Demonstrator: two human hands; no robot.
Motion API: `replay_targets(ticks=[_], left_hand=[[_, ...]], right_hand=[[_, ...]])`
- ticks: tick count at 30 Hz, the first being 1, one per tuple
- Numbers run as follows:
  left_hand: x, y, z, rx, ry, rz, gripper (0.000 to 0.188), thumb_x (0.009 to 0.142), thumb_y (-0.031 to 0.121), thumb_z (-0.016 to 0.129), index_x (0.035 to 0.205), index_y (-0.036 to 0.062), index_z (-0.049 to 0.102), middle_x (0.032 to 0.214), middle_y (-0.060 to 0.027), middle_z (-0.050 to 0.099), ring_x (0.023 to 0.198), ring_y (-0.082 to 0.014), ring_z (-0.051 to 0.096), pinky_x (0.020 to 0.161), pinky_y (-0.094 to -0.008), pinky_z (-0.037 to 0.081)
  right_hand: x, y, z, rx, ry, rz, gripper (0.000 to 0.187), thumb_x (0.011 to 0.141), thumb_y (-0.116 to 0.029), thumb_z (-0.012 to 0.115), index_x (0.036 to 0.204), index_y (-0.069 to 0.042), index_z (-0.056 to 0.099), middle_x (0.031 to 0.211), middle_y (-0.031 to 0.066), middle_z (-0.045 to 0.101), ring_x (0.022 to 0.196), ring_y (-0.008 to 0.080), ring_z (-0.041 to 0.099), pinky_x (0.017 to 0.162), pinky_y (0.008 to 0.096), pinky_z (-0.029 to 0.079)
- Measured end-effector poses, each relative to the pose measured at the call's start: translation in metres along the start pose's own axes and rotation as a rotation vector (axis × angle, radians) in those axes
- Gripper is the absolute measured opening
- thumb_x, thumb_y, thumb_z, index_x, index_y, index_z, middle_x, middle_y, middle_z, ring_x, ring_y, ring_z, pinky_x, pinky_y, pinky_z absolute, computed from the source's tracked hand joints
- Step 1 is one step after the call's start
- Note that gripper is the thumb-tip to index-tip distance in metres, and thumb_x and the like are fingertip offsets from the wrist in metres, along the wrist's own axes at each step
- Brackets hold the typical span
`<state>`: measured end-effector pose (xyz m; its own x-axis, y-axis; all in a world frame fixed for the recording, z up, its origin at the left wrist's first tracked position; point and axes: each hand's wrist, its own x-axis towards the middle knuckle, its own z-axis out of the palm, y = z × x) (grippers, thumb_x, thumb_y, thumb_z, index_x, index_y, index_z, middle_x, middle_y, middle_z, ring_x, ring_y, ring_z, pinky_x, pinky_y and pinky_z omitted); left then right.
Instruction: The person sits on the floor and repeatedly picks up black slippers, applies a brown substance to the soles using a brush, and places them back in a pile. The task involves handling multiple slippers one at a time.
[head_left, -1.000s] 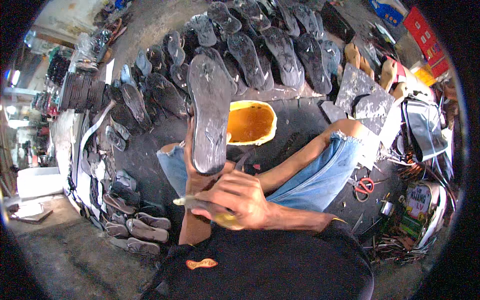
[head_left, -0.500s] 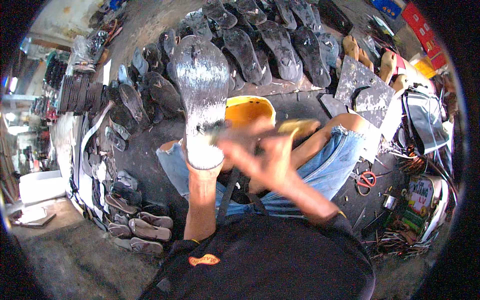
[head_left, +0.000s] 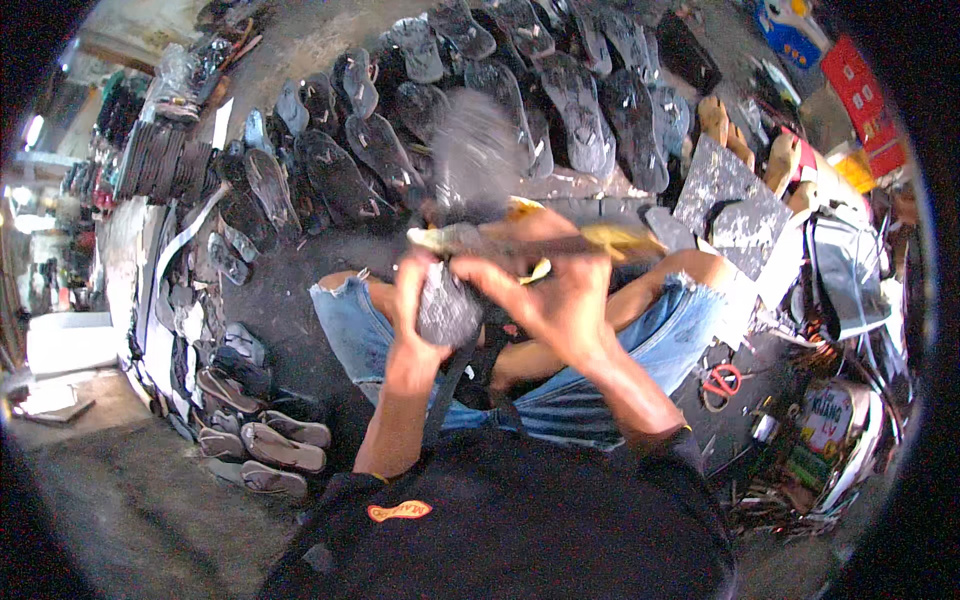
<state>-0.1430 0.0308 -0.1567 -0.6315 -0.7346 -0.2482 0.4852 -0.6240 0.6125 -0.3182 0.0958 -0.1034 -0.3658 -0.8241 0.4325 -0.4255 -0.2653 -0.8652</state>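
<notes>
My left hand [head_left: 412, 315] is closed round a dark shoe sole [head_left: 447, 312] near its heel end. The sole's front part stretches away from me, smeared by motion. My right hand [head_left: 560, 295] is closed round a long narrow tool [head_left: 550, 248] that lies across the middle of the sole. Blur hides its exact kind; the end over the sole looks pale. Beyond my right hand is a blurred yellow shape [head_left: 625, 240], and I cannot tell whether it belongs to the tool. A yellow container [head_left: 525, 207] is mostly hidden behind my hands.
Rows of dark soles [head_left: 580, 115] lie beyond my knees. Sandals [head_left: 283, 447] are grouped at the left. Orange-handled scissors [head_left: 722, 383] lie to the right of my leg. Further right are grey sheet pieces [head_left: 735, 190], wooden shoe lasts [head_left: 785, 165] and a cluttered container [head_left: 835, 440].
The sole has moved right and tilted, and its bright shine is gone. My right hand and the tool remain across it. The surroundings have shifted slightly in the view.
</notes>
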Motion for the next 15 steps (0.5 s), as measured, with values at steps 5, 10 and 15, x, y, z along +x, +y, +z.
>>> replay_targets(ticks=[5, 10, 15], left_hand=[[-0.064, -0.006, -0.005, 0.197, 0.175, 0.034, 0.081, 0.083, 0.030, 0.059, 0.154, -0.0043, 0.039, 0.140, -0.0241, 0.060, 0.114, -0.0361, 0.070, 0.103, -0.0472, 0.055], [0.049, 0.127, 0.009, 0.569, 0.283, 0.647, 0.050, 0.108, 0.024, 0.058, 0.152, 0.0033, 0.047, 0.142, -0.0127, 0.061, 0.125, -0.0215, 0.063, 0.103, -0.0369, 0.053], [0.157, 0.133, -0.099, 0.471, 0.267, 0.321, 0.039, 0.096, -0.001, 0.060, 0.133, 0.0091, 0.055, 0.114, -0.0080, 0.068, 0.101, -0.0238, 0.068, 0.089, -0.0424, 0.058]], right_hand=[[0.051, 0.079, -0.053, -0.266, 0.326, 0.345, 0.026, 0.088, -0.021, 0.087, 0.098, 0.001, 0.079, 0.084, 0.0017, 0.076, 0.073, 0.0074, 0.063, 0.069, 0.0254, 0.051], [0.040, 0.118, -0.064, 0.006, 0.469, 0.328, 0.035, 0.086, -0.027, 0.088, 0.095, 0.004, 0.076, 0.085, 0.0108, 0.078, 0.075, 0.0118, 0.067, 0.074, 0.0296, 0.053], [0.027, 0.134, -0.062, -0.244, 0.361, 0.382, 0.037, 0.086, -0.029, 0.087, 0.095, 0.005, 0.076, 0.088, 0.0126, 0.078, 0.078, 0.0170, 0.068, 0.078, 0.0350, 0.054]])
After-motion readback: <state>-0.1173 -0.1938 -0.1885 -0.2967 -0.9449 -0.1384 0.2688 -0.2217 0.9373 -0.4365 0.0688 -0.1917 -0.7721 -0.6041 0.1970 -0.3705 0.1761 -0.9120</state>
